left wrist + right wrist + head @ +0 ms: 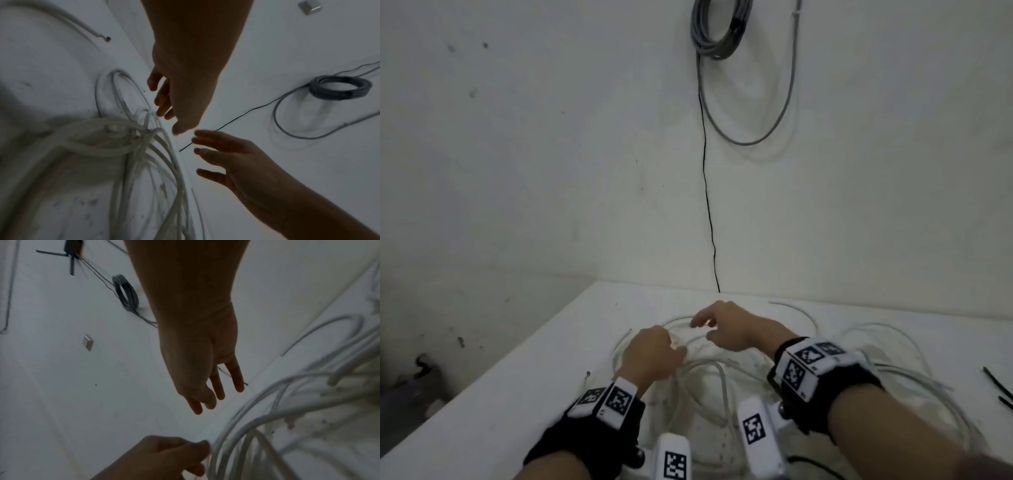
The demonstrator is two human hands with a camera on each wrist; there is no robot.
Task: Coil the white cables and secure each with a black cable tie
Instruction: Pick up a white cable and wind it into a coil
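Several loops of white cable [709,373] lie tangled on the white table [571,346]. My left hand [677,346] is curled over the far part of the loops and pinches a strand of white cable [213,449] between thumb and fingers. My right hand [702,329] hovers just right of it above the same loops, fingers relaxed and spread, holding nothing; the right wrist view shows its fingers [218,391] straight. The bunched cable [144,146] runs under both hands. Two black cable ties [998,385] lie at the table's far right edge.
A grey cable coil [719,31] hangs on the wall behind the table, with a thin black wire [707,192] running down to the tabletop. The table's left edge [493,387] drops to a dark floor. A small box [88,342] sits on the wall.
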